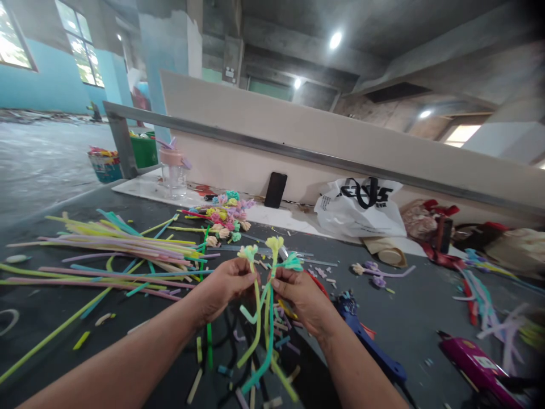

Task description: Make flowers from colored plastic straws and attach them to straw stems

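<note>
Near the middle of the view, my left hand [233, 286] pinches a pale green-yellow flower stem [258, 318], its small blossom showing above the fingers. My right hand [303, 295] is closed on a bunch of fuzzy stems, with a yellow flower [275, 245] and a teal flower [293, 262] at the top. Yellow and teal stems [269, 346] hang below the fingers, some of them bent. Both hands are close together above the dark table [162, 346]. Cut bits of stem lie beneath them.
Long pastel stems [123, 244] are piled at left. Finished flowers [230, 213], a clear bottle [174, 173], a phone [276, 190] and a white bag [360, 210] stand or lie behind. At right are a blue-handled tool [372, 343], a magenta tool [472, 363] and more stems [481, 301].
</note>
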`<action>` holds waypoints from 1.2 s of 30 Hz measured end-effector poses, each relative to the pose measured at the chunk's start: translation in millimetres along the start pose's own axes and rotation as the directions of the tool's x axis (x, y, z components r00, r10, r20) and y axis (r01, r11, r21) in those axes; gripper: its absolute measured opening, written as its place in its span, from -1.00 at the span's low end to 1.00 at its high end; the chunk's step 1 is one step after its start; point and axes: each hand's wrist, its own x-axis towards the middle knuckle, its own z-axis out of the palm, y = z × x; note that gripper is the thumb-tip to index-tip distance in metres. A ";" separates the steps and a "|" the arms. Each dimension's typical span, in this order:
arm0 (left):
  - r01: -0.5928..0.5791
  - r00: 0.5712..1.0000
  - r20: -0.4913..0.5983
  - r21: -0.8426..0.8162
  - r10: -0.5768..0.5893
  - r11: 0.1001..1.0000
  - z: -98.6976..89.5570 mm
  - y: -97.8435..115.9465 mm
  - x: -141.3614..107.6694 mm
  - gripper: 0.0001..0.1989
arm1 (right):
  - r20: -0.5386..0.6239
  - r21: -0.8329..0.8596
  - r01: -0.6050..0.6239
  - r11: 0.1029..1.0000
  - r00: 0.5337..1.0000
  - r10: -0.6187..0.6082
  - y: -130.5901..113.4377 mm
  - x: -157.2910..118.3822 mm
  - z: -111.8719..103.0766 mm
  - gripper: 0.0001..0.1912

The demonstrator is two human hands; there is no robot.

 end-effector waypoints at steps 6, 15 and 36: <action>-0.063 0.974 -0.169 0.446 0.153 0.893 -17.2 8.7 10.0 -0.85 | 0.084 0.031 -0.028 0.999 0.996 0.025 -9.6 -8.1 -5.7 -0.76; -0.131 0.963 -0.183 0.320 0.196 0.939 6.1 3.1 4.1 -0.82 | 0.106 0.163 0.021 0.986 0.994 -0.038 -6.2 -9.0 2.6 -0.77; -0.103 0.938 -0.331 0.013 0.101 0.995 12.3 -9.9 4.4 -0.74 | -0.049 -0.045 0.083 0.996 0.995 -0.085 6.3 -2.1 14.5 -0.75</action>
